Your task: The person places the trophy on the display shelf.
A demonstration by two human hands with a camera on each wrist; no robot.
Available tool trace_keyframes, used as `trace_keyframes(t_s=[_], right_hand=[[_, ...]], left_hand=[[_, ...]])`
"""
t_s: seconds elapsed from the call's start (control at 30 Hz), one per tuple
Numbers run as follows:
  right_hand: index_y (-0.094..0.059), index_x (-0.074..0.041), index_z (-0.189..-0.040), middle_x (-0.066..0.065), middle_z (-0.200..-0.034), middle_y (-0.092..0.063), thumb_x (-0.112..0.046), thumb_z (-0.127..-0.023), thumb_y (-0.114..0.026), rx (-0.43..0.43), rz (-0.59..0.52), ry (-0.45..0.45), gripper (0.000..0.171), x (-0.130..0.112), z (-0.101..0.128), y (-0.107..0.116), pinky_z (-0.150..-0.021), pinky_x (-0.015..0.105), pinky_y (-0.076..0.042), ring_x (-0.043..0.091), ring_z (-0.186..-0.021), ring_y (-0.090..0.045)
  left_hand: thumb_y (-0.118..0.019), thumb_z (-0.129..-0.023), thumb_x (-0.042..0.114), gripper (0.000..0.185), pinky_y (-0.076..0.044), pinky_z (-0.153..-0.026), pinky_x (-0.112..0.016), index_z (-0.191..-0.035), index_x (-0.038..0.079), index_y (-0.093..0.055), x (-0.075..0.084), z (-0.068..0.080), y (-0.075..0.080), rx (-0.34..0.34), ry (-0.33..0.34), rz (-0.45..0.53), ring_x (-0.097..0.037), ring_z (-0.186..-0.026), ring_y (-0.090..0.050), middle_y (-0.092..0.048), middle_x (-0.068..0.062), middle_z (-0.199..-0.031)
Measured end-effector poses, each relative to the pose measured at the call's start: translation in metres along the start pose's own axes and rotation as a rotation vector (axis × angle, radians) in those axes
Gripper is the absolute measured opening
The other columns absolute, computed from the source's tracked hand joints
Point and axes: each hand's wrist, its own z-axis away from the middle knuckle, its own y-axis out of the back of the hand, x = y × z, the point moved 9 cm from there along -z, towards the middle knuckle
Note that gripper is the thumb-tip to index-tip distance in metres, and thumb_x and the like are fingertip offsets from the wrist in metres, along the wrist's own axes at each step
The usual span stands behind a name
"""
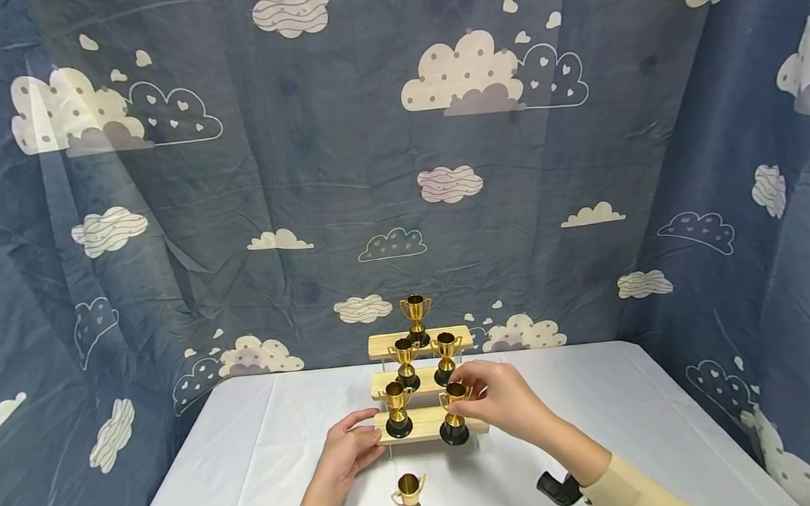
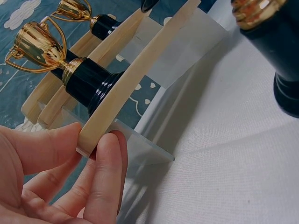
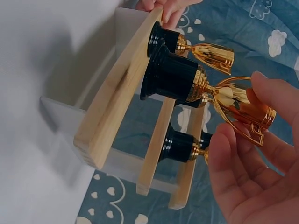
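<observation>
I see little room around the stepped rack (image 1: 425, 424): five trophies crowd its three shelves. My right hand (image 1: 501, 402) pinches the trophy (image 1: 453, 414) at the bottom shelf's right end, my left hand (image 1: 347, 450) blocks the left end. A loose trophy (image 1: 410, 501) stands just in front. Bare table (image 1: 250, 448) lies open on both sides.

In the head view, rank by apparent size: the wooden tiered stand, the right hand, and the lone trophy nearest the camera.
1. Wooden tiered stand
2. Right hand
3. Lone trophy, although nearness to the camera enlarges it.
</observation>
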Motion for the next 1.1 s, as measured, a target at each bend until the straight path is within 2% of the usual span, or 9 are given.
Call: trace_keyframes(t_s=[0.3,0.6,1.1], right_hand=[[-0.075,-0.019,-0.104,-0.014,-0.093,-0.068,-0.027,-0.076,-0.089,0.027,0.026,0.008,0.032,0.001,-0.01,-0.008,-0.067,0.026,-0.056,0.005,-0.075,-0.063],[-0.074,-0.02,-0.102,-0.013,-0.09,-0.067,-0.025,-0.074,-0.091,0.051,0.058,-0.019,0.032,0.007,-0.018,-0.016,-0.065,0.025,-0.055,0.004,-0.072,-0.061],[-0.074,-0.021,-0.1,-0.012,-0.087,-0.065,-0.03,-0.075,-0.09,0.058,0.109,-0.023,0.031,0.01,-0.025,-0.03,-0.061,0.024,-0.051,0.003,-0.067,-0.057]], left_hand=[[-0.069,-0.085,-0.006,0.052,-0.061,-0.073,-0.031,-0.135,-0.004,-0.056,0.001,-0.001,0.001,0.003,-0.002,0.005,-0.017,-0.074,-0.07,-0.069,-0.013,-0.091],[-0.066,-0.085,-0.006,0.053,-0.061,-0.077,-0.034,-0.137,-0.005,-0.054,0.001,-0.001,-0.001,-0.027,-0.017,0.001,-0.021,-0.078,-0.071,-0.069,-0.013,-0.092],[-0.067,-0.086,-0.005,0.053,-0.061,-0.079,-0.035,-0.138,-0.005,-0.053,-0.002,-0.001,0.001,-0.022,-0.003,-0.004,-0.022,-0.081,-0.071,-0.067,-0.018,-0.101]])
